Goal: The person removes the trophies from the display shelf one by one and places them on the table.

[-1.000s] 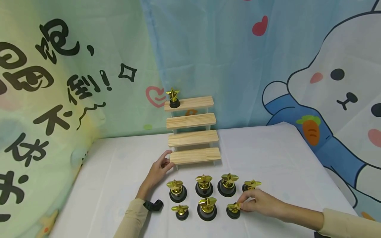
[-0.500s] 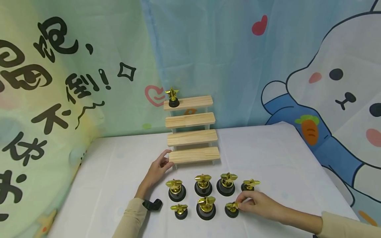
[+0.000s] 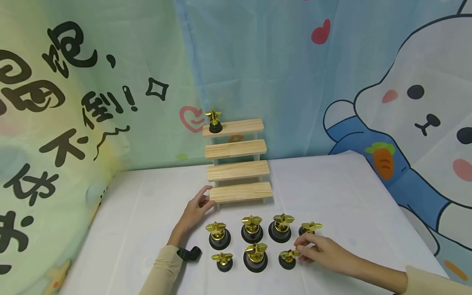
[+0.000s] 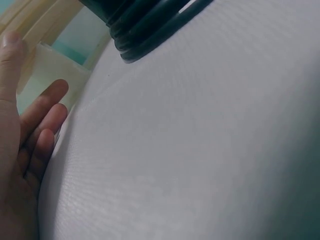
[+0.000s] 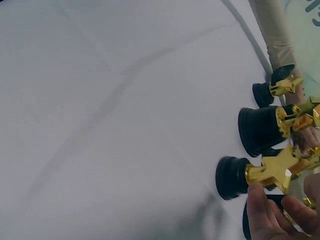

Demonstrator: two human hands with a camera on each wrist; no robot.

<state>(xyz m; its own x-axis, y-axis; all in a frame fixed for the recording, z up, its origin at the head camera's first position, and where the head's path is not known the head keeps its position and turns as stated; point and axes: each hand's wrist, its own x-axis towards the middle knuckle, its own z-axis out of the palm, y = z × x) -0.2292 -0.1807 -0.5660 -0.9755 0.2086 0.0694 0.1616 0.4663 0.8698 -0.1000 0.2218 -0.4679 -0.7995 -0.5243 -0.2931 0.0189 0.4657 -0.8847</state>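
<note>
A four-step wooden display stand (image 3: 239,192) stands on the table, with a gold star trophy (image 3: 215,123) at the left of its top step. My left hand (image 3: 195,209) holds the left end of the lowest step, thumb in front and index finger behind; the other fingers curl loosely under it in the left wrist view. My right hand (image 3: 328,254) is at the small front-right star trophy (image 3: 287,260), which stands upright on its black base. In the right wrist view, parted fingers (image 5: 257,205) lie beside its gold star, the thumb off to one side.
More star trophies stand in two rows before the stand: a small one (image 3: 222,262), a larger one (image 3: 255,258), and several behind, among them a back-left trophy (image 3: 219,237). Another trophy (image 3: 310,228) is partly behind my right hand. A printed cloth (image 3: 258,61) hangs behind the table.
My right hand's fingers have loosened from the small front-right trophy and shifted slightly right; its star has turned a little. My left hand stays on the stand.
</note>
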